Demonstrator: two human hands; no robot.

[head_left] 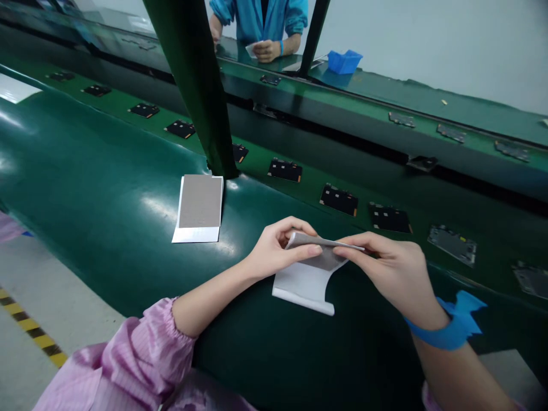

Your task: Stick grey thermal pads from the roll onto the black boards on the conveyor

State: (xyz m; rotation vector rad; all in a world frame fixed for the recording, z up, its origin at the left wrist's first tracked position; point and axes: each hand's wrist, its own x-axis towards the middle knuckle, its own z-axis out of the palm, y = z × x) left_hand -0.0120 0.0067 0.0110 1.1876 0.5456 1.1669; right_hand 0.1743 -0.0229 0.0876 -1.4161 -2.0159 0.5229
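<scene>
My left hand (276, 248) and my right hand (396, 271) meet over the green bench, both pinching a thin grey sheet (319, 257) that bends up from its white backing stack (306, 285). The left thumb and fingers hold the sheet's left corner. My right fingertips grip its right edge. A blue strap (454, 328) circles my right wrist. A second grey sheet on white backing (199, 205) lies flat to the left, apart from both hands.
A dark green post (201, 85) rises just behind the flat sheet. Several black boards (338, 200) ride the conveyor beyond my hands. A person in a blue coat (261, 25) works across the line beside a blue tray (345, 61). Floor with hazard tape (29, 328) at lower left.
</scene>
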